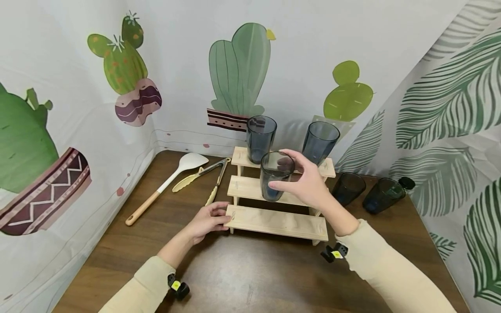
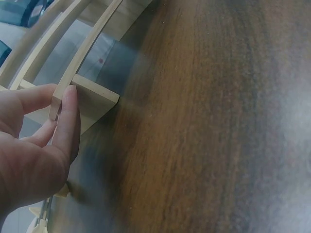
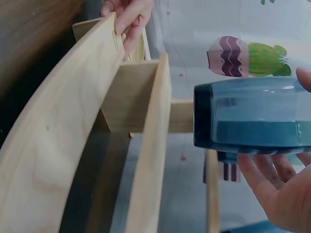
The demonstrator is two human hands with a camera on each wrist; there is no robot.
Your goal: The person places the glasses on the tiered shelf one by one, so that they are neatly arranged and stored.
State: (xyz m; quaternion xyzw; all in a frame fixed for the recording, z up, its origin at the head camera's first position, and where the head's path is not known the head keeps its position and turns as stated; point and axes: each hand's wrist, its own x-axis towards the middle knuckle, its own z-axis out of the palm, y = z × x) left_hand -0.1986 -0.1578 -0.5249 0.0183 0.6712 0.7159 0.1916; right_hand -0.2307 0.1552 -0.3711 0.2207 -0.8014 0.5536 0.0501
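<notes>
Holds dark glass [image 1: 277, 178] upright in R hand [image 1: 307, 184], w/ thumb & fingers curled round its sides. Has it at approx. mid-step height of wooden rack [image 1: 278, 221], w/ base looking clear of the wood in right wrist view. Pinches left end of btm step b/w thumb & fingers of L hand [image 1: 207, 221]. On far top step: left glass [image 1: 261, 139] & right glass [image 1: 320, 141], w/ gap b/w. On brown table [image 1: 250, 274], right of rack: inner glass [image 1: 348, 189] & outer glass [image 1: 384, 196], near each other, w/ small black item [image 1: 407, 183] beside the latter. Left of rack: tongs [image 1: 201, 171], spread open, then white spatula [image 1: 169, 180] w/ wooden handle, pointing near left. Behind, far side: wall cloth [image 1: 180, 52] w/ cactus & leaf prints.
</notes>
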